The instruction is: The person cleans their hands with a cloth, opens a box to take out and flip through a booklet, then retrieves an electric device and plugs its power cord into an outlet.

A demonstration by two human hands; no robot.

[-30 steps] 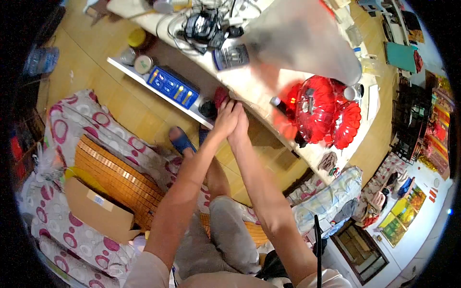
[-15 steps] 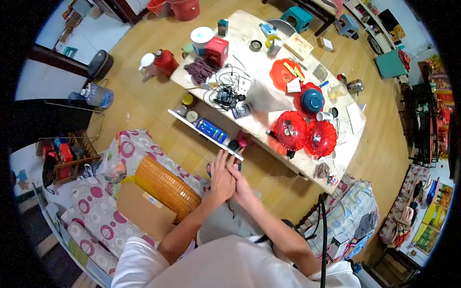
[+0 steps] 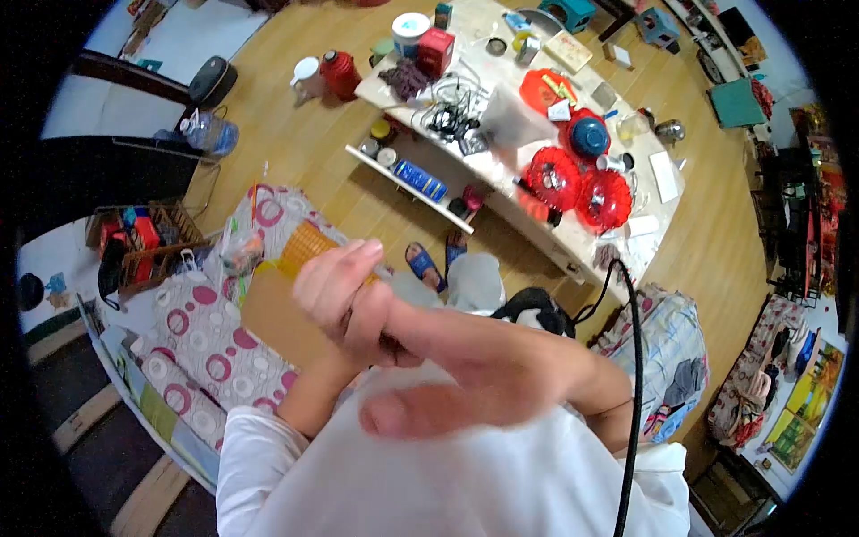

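My two hands are clasped together in front of my white shirt, held close to the camera. My left hand is closed, its fingers curled against the fingers of my right hand. My right hand comes in from the right and looks larger; its thumb sticks out to the left, blurred, while its other fingers close against the left hand and are partly hidden. No object shows between the hands. Behind them are a cardboard piece and a woven orange mat on a patterned sofa cover.
Ahead stands a cluttered table with an open drawer holding a blue pack. Red dishes and tangled cables lie on top. Blue slippers show below. A black cable hangs at my right.
Both hands have come up and back towards my chest, still together, and the right thumb now stands out. The view has shifted, with the table sitting higher and my slippers visible.
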